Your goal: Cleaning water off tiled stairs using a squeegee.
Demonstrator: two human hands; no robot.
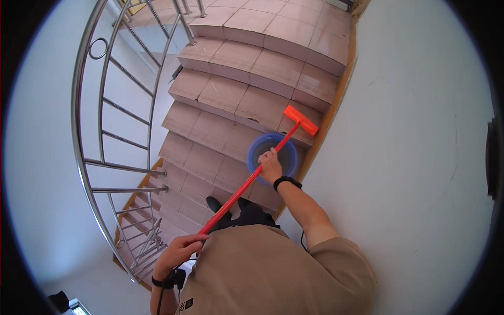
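A long-handled mop [231, 200] with a red pole and a flat, orange, bar-shaped head [301, 121] slants up to the right across the stairs. My right hand [271, 166] is closed around the middle of the pole. Near its lower end, my left hand [181, 251] is closed on the same pole. A round blue basin [252, 148] stands on a stair under the pole, partly hidden by my right hand. What looks like greyish water is inside it. The mop head is just beyond the basin's far right rim, over a tiled step; I cannot tell whether it touches.
Pinkish tiled steps [202, 134] rise toward a landing [273, 18] at the top. A metal railing [79, 105] runs along the left. A white wall [404, 131] with wooden skirting [344, 94] closes off the right. More stairs [139, 210] descend at lower left. My shoes [214, 203] are on a step below the basin.
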